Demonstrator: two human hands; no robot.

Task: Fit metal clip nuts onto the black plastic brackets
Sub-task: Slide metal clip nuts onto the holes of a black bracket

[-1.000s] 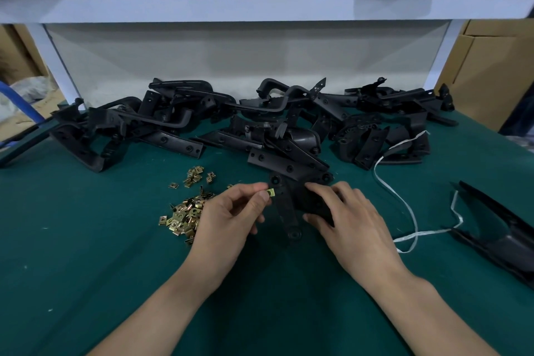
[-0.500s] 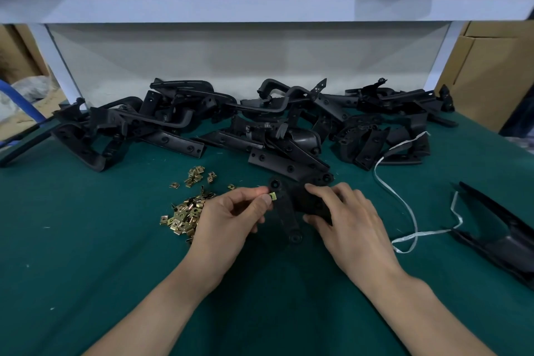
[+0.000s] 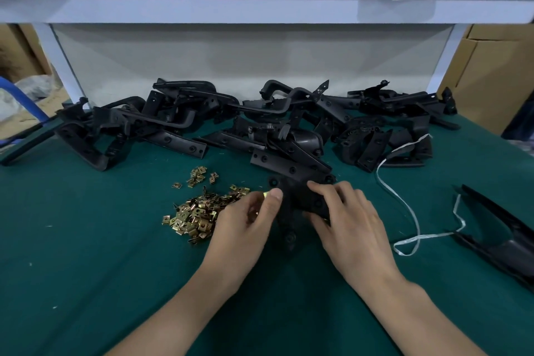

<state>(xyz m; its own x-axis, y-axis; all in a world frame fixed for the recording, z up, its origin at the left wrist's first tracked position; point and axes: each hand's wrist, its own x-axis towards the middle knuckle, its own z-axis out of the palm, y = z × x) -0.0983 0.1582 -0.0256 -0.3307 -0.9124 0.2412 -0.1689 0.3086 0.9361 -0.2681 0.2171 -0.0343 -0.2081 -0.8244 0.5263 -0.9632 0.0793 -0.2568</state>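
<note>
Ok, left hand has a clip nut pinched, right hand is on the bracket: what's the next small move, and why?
Probably slide the clip nut rightward onto the edge of the bracket: the left hand pinches it just beside that edge, and the right hand grips the bracket.

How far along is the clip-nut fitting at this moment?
Done: no bracket in the back pile shows a fitted clip that I can make out. In hand: the left hand pinches one clip nut at the edge of the black bracket that the right hand holds. Left: a heap of loose clip nuts beside the left hand and the whole back pile, so most seems to remain.
</note>
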